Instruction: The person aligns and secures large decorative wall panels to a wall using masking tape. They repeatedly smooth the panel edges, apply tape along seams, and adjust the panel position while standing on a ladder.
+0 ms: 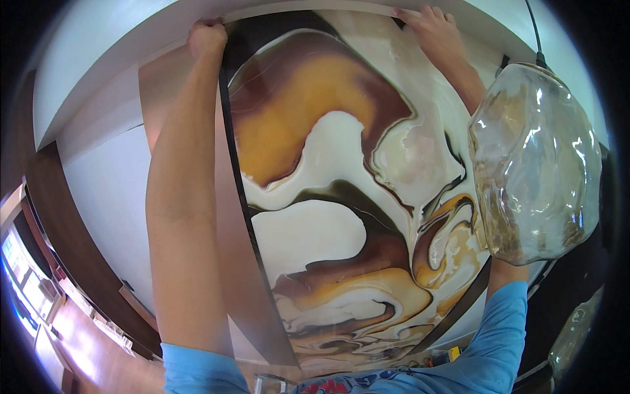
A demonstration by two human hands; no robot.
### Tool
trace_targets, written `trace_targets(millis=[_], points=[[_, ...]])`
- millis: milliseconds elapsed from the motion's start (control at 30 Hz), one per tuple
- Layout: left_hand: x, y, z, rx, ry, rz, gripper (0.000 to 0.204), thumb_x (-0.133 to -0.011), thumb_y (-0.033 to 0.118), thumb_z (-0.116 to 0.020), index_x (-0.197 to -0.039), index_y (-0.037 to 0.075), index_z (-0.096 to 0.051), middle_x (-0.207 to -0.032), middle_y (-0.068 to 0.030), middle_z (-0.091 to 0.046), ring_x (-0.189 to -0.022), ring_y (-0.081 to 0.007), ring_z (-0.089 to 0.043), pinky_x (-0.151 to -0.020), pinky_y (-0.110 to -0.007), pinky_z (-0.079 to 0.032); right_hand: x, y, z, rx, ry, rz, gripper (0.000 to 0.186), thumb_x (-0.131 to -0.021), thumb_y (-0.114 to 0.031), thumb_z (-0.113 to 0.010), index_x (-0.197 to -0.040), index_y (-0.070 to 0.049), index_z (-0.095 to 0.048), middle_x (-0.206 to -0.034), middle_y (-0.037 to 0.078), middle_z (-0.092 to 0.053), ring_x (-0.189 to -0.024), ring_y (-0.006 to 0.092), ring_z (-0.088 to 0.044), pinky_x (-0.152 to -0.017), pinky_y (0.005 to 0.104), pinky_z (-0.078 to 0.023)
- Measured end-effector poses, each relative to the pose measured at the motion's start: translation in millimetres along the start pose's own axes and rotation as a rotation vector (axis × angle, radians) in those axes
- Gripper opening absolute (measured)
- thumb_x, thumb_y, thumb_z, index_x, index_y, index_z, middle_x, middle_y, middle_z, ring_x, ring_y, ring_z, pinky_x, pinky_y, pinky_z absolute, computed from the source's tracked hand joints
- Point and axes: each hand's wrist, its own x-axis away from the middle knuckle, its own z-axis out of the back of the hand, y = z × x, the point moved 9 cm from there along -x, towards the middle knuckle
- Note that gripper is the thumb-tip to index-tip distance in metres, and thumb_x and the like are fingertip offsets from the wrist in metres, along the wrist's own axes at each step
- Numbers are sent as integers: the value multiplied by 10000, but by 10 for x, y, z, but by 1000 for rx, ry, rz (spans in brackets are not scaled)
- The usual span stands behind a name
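Observation:
A large glossy framed painting [328, 148] with swirls of brown, amber, cream and black fills the middle of the view, a dark frame edge along its left side. My left hand [207, 39] is closed at the painting's upper left corner, its fingers partly hidden. Further right, my right hand [434, 33] grips along the upper edge, thumb stretched toward the left and fingers bent. Both arms reach up, blue short sleeves showing at the bottom. What lies behind the painting is hidden.
A clear, wavy glass pendant lamp [538, 164] hangs on a black cord close to my right forearm, partly covering it. A second glass shade [572, 335] shows lower right. A white ceiling edge [315, 8] runs above. Wooden floor [92, 341] and a bright window [26, 269] lie lower left.

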Motion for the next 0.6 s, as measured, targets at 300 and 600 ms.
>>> trace_targets(millis=[300, 600], points=[[70, -94, -79, -13, 98, 0, 268, -893, 329, -773, -1040, 108, -814, -1180, -191, -727, -1106, -381, -702, -970, -481, -555, -41, -94, -154, 29, 80, 13, 378, -995, -213, -537, -1325, -205, -723, -1154, 116, -673, -1144, 293, -613, -951, 482, -446], [36, -81, -99, -64, 158, -11, 284, -904, 355, -739, -1027, 107, -802, -1171, -181, -716, -1082, -376, -709, -956, -485, -560, -126, -132, -231, 70, 2, -41, 372, -972, -182, -542, -1289, -200, -735, -1172, 112, -676, -1156, 271, -619, -942, 455, -434]])
